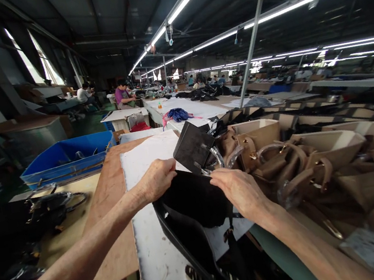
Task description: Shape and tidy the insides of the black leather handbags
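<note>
A black bag (197, 198) hangs open in front of me, its dark inside showing, partly over a white sheet (157, 261) on the table. My left hand (160, 177) is closed on the left end of its top edge. On the right end of that edge, the fingers of my right hand (235, 187) are pinched. Just beyond the edge stands a flat black panel (193, 144), tilted, with a plastic-wrapped handle (216, 158) beside my right fingers.
Many tan bags (333, 148) are heaped along the right. A blue bin (62, 154) stands at the left, with black bags (53, 204) nearer. People sit farther back, and a slanted metal pole (252, 48) rises beyond the heap.
</note>
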{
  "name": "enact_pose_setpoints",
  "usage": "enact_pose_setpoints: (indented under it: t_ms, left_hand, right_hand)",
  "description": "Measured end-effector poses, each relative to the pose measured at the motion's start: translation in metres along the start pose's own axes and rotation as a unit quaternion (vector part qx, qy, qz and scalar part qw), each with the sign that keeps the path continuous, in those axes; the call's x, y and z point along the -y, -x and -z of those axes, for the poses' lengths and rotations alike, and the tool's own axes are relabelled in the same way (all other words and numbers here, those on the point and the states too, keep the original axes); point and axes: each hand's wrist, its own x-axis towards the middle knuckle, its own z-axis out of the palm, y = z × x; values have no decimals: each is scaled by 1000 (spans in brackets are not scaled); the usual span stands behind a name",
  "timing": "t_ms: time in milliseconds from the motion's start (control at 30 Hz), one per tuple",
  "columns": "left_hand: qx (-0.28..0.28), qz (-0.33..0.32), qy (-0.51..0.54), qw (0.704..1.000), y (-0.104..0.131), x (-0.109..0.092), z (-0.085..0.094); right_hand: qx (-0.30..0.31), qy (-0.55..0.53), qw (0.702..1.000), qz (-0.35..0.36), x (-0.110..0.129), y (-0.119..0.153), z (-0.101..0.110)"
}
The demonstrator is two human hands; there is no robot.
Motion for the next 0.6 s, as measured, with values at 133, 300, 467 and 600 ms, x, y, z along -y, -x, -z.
enact_pose_setpoints:
  t_ms: [133,300,467,600]
  left_hand:
    - [-5,4,-1,1000,0,-1,0]
    - [-6,1,1,1000,-1,0,1]
    - [-4,-23,16,1000,2,-2,1]
    - [14,-67,30,997,1,-14,-3]
  right_hand:
    - [-23,-17,999,-20,-19,20,-1]
    - [-19,57,998,-34,-17,30,0]
    - [29,93,994,-58,4,22,17]
    - [41,56,998,8,28,-10,14]
